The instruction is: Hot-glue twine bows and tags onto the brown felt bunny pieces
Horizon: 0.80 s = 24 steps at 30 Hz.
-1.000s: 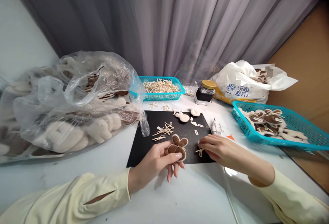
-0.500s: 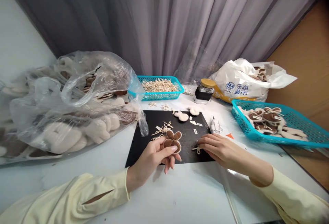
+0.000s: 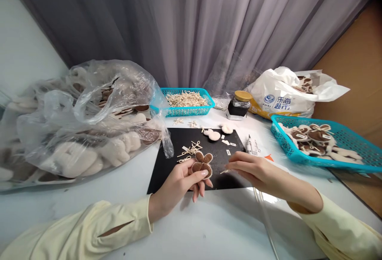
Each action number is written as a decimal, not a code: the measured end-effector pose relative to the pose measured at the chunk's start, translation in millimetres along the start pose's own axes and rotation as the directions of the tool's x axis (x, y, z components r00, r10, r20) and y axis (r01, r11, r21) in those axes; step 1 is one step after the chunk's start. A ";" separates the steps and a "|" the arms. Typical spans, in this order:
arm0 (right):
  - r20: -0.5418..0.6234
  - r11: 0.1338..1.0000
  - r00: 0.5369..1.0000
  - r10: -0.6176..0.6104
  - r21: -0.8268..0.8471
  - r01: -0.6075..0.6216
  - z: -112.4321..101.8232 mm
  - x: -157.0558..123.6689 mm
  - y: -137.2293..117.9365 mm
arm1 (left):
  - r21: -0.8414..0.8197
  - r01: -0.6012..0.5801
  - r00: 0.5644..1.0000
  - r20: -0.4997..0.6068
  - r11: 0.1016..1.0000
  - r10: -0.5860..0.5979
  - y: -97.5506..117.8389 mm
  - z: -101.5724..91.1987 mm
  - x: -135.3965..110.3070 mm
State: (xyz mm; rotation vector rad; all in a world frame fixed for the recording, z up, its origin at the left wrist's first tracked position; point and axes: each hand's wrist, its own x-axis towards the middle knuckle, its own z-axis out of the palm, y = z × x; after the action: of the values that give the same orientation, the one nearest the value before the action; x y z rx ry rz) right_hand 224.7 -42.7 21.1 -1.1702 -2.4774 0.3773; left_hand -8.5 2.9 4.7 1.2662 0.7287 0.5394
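My left hand (image 3: 182, 180) pinches a small brown felt bunny piece with a cream edge (image 3: 202, 164) just above the black mat (image 3: 167, 164). A little to its right, my right hand (image 3: 250, 170) has its fingers closed on a small cream string bow (image 3: 224, 171), held close to the bunny piece. More loose cream bows (image 3: 191, 149) lie on the mat behind my left hand, with small white labels (image 3: 227, 143) and fluffy white pieces (image 3: 213, 134) further back.
A big clear bag of plush pieces (image 3: 77, 124) fills the left. A teal basket of bows (image 3: 186, 100) and a dark jar with a gold lid (image 3: 238, 106) stand at the back. A white shopping bag (image 3: 280, 96), a teal basket of bunny pieces (image 3: 325, 142) and a pen (image 3: 250, 145) lie right.
My right hand has lifted the bow off the mat and brought it left toward the bunny piece. My left hand has barely shifted, still holding the bunny piece.
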 end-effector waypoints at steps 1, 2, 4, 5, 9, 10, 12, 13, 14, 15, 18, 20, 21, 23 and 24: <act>-0.019 0.999 1.000 -0.017 0.030 0.017 -1.4 0.3 -3.7 | 0.021 -0.007 1.000 0.001 1.000 0.007 -0.9 1.0 0.5; -0.034 0.998 0.999 -0.037 0.051 0.038 -2.3 1.4 -7.8 | 0.042 -0.014 1.000 0.003 0.999 0.014 -2.2 2.1 0.9; -0.068 0.995 0.995 -0.070 0.066 0.075 -2.7 5.2 -16.4 | 0.088 -0.024 1.000 0.009 0.996 0.023 -5.4 4.6 1.6; -0.081 0.995 0.994 -0.074 0.060 0.079 -2.2 7.7 -20.6 | 0.112 -0.027 1.000 0.011 0.993 0.026 -7.1 5.9 1.7; -0.102 0.998 0.993 -0.065 -0.019 0.063 1.4 15.7 -31.7 | 0.197 -0.032 0.999 0.016 0.980 0.029 -11.6 9.7 1.1; -0.093 0.997 0.993 -0.068 -0.041 0.064 2.1 16.6 -33.1 | 0.204 -0.031 0.999 0.018 0.979 0.028 -12.0 10.4 1.0; -0.077 0.994 0.994 -0.083 -0.078 0.077 2.8 17.2 -34.4 | 0.205 -0.029 0.999 0.020 0.978 0.026 -12.1 11.4 0.8; -0.074 0.993 0.993 -0.090 -0.089 0.083 3.0 17.1 -34.5 | 0.204 -0.032 0.999 0.021 0.979 0.028 -12.1 11.7 0.9; -0.076 0.991 0.992 -0.097 -0.098 0.089 3.2 17.1 -34.3 | 0.202 -0.036 0.999 0.021 0.979 0.032 -12.1 12.0 0.9; -0.078 0.990 0.992 -0.101 -0.105 0.093 3.5 17.1 -33.9 | 0.198 -0.040 0.999 0.022 0.979 0.036 -12.1 12.2 0.9; -0.086 0.988 0.991 -0.105 -0.120 0.094 6.0 17.6 -31.3 | 0.181 -0.046 0.999 0.036 0.982 0.040 -12.5 12.4 1.0; -0.087 0.988 0.991 -0.100 -0.122 0.089 8.6 18.1 -29.1 | 0.168 -0.045 0.998 0.047 0.985 0.038 -12.6 12.5 1.2; -0.087 0.989 0.992 -0.096 -0.123 0.085 9.7 18.2 -28.2 | 0.164 -0.045 0.998 0.052 0.985 0.037 -12.5 12.5 1.4; -0.088 0.989 0.992 -0.088 -0.125 0.076 11.2 18.5 -27.1 | 0.162 -0.044 0.998 0.058 0.986 0.035 -12.0 12.6 1.8; -0.089 0.989 0.993 -0.083 -0.128 0.071 11.4 18.6 -26.9 | 0.164 -0.041 0.998 0.061 0.986 0.031 -11.4 12.7 2.0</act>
State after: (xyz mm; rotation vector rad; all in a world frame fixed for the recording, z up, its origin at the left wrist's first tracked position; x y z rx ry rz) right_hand 190.5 -45.7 25.5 -1.1083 -2.4848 0.1441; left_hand 2.0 -6.7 -5.1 1.4457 0.7138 0.4766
